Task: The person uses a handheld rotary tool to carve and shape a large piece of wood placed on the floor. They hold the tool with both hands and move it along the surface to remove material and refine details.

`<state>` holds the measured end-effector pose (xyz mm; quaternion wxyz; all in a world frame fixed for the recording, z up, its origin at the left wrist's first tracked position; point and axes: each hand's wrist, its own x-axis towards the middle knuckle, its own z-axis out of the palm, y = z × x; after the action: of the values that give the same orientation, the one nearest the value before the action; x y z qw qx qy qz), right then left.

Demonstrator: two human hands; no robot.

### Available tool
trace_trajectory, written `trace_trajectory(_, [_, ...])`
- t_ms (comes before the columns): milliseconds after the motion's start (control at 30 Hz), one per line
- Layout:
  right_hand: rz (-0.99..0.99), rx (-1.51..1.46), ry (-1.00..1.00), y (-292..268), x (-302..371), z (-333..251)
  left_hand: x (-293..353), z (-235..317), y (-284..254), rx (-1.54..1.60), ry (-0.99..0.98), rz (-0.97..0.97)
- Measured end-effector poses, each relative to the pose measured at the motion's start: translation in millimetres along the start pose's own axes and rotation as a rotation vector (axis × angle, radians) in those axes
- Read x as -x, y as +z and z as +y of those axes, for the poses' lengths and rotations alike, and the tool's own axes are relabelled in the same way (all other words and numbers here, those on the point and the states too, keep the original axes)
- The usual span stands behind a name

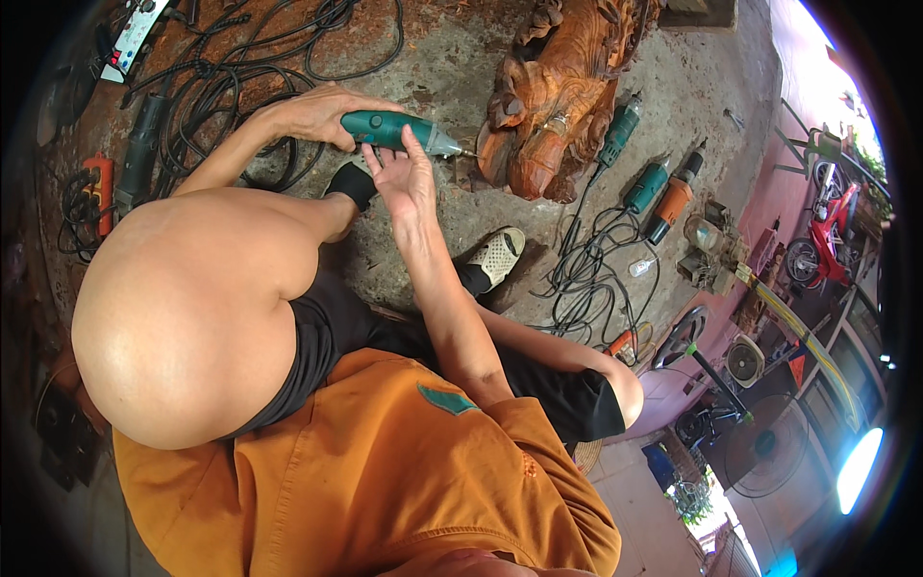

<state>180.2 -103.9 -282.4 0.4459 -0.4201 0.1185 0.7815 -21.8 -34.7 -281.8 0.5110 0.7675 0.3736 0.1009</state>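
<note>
A green die grinder (389, 128) with a grey nose lies level in front of me, its thin bit pointing right. My left hand (322, 113) is closed round its rear end. My right hand (402, 181), palm up, holds it loosely near the nose, with the thumb against the front and the fingers partly hidden beneath the body. The bit's tip is close to the lower left edge of a brown carved wooden figure (548, 106) on the floor; I cannot tell whether they touch.
Right of the carving lie two more green grinders (620, 133) (646, 185) and an orange one (673, 202), with tangled black cords (601, 269) below. Other cables (216, 72), a dark green power tool (144, 139) and a white power strip (133, 40) lie left. A fan (766, 444) stands right.
</note>
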Motion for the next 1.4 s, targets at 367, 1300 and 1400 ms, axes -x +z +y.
trace_trajectory(367, [-0.019,0.055,-0.025,19,-28,-28,-18,0,-7,0.111,-0.133,0.076])
trace_trajectory(1300, [-0.019,0.036,-0.005,8,-14,-23,-14,-10,5,0.004,-0.009,0.118])
trace_trajectory(1400, [-0.018,0.040,-0.036,12,-22,-30,-22,7,-6,0.052,-0.104,0.066])
